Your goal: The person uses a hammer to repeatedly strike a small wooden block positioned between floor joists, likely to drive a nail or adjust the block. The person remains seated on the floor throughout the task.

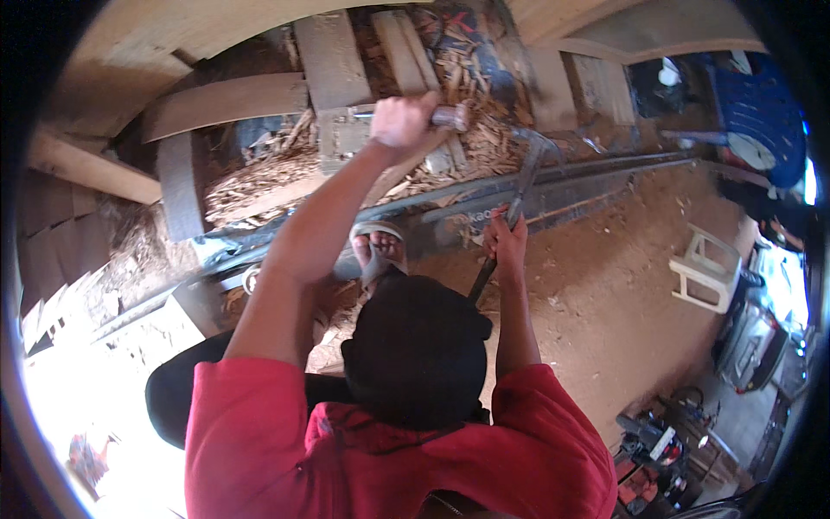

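My left hand [402, 125] is closed around a chisel [450, 118] with a thick handle, its slim shank pointing left over a pale wooden piece [341, 143] among wood chips. My right hand [506, 233], lower and to the right, grips the long dark handle of a metal-headed hammer [538, 147]. The hammer's head is up beside the chisel's handle end, a little to its right; I cannot tell whether they touch. My sandaled foot [380, 246] shows below my left hand.
Planks [225, 104] and chips [259, 182] lie around the work, along a long dark rail [596, 186]. On the right are a pale plastic stool [700, 268], blue plastic furniture [761, 112] and motorbikes [670, 441]. A dirt floor [588, 311] stretches between.
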`<act>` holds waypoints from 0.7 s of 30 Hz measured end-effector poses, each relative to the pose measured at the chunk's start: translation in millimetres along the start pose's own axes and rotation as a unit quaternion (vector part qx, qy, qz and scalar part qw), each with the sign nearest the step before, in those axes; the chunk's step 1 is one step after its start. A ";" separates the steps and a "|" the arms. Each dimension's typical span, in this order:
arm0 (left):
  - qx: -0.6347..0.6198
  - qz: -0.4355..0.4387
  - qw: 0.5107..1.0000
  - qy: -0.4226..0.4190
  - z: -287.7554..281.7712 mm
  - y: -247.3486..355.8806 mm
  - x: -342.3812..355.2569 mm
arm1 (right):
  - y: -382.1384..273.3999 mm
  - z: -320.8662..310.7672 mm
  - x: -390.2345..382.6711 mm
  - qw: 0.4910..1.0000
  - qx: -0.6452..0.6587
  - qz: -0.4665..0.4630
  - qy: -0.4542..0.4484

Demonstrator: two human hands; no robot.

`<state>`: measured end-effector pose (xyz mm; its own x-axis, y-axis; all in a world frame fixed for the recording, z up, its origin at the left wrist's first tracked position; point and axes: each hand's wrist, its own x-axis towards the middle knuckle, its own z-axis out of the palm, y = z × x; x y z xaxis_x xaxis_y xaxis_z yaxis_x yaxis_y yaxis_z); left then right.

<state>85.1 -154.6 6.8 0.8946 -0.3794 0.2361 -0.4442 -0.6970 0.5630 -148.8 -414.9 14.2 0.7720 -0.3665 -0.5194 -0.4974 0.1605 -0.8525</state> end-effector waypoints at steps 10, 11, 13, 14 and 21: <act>0.013 -0.002 1.000 -0.020 -3.3 6.1 0.6 | -83.2 52.6 -52.1 0.993 0.106 0.051 -0.013; 0.023 0.002 0.999 -0.024 -4.8 8.0 0.0 | -80.7 56.5 -45.9 0.997 0.030 0.058 -0.049; 0.044 -0.028 0.995 -0.084 -10.1 6.7 0.3 | -78.9 53.2 -39.2 0.994 -0.007 0.081 -0.072; 0.044 -0.011 0.996 -0.077 -12.3 5.8 -0.7 | -78.2 49.5 -38.1 0.992 -0.031 0.103 -0.071; 0.021 -0.011 0.999 -0.034 -7.6 9.4 1.1 | -76.3 39.5 -42.6 0.996 0.071 0.042 -0.014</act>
<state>82.3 -156.9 18.4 0.8996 -0.4027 0.1690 -0.4270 -0.7302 0.5333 -128.2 -375.4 99.1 0.7414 -0.3217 -0.5890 -0.5008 0.3190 -0.8046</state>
